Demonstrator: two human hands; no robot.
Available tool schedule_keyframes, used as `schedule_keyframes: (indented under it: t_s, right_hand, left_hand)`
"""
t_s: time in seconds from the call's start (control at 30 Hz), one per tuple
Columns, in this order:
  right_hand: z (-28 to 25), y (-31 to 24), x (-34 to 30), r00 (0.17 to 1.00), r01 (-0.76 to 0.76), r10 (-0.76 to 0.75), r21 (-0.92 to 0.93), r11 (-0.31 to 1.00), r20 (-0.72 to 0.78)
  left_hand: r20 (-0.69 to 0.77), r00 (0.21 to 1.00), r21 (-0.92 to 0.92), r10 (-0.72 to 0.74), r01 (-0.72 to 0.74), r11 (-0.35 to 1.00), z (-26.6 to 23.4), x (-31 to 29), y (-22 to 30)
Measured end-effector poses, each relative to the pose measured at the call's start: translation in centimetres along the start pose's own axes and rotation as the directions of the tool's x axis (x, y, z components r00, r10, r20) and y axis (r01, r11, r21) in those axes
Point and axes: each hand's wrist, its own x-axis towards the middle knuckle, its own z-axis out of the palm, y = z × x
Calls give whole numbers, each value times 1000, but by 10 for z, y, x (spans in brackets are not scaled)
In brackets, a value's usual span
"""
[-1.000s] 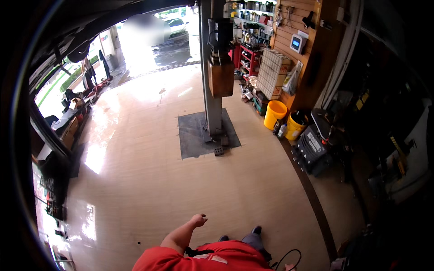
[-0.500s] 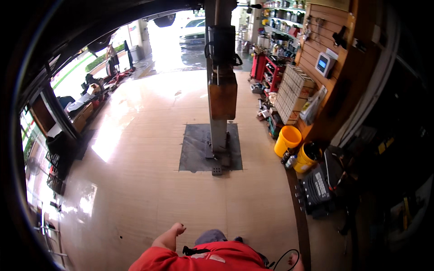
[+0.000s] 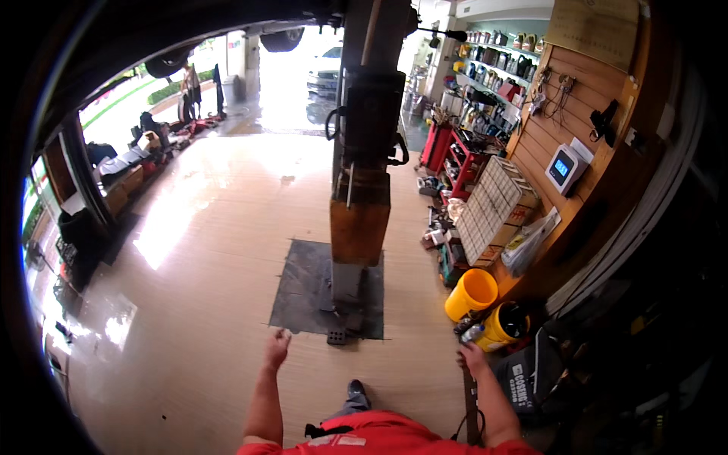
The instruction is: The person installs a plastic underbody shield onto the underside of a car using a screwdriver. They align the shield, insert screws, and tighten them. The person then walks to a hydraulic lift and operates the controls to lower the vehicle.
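Both my arms reach forward over the floor from the red shirt. My left hand is above the tan floor, near the dark mat at the lift post's foot. Its fingers look loosely curled, and nothing shows in them. On the right, my right hand has its fingers partly apart and seems to hold nothing. In the picture it lies just below a small bottle by the yellow buckets; whether they touch cannot be made out. Straight ahead stands the lift post, with a worn orange-brown block on its front.
A small pedal-like block lies at the mat's near edge. Along the right wall are yellow buckets, a large box, a red tool cart and a dark machine. A raised vehicle's wheel hangs overhead.
Both my hands have swung forward and up into fuller view. The post, mat and buckets appear larger and nearer, as I have stepped forward and turned slightly.
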Motion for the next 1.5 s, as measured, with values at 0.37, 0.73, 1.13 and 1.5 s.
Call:
schedule_keyframes:
  t_s: [0.37, 0.73, 1.13, 1.5]
  right_hand:
    - [35, -385, 157, 781, 614, -617, -300, 730, 95]
    - [100, -749, 223, 0, 782, -937, -584, -218, 350]
    - [147, -947, 315, -89, 145, -899, -887, -438, 429]
    - [170, -994, 372, -41, 390, -897, -820, -420, 440]
  left_hand:
    - [-130, 615, 310, 778, -720, 621, 68, 111, 441]
    - [-368, 232, 629, 900, -651, 425, 167, 183, 553]
    - [-501, 59, 720, 864, -526, 453, 199, 218, 536]
    - [-586, 92, 673, 805, -498, 547, 197, 218, 525]
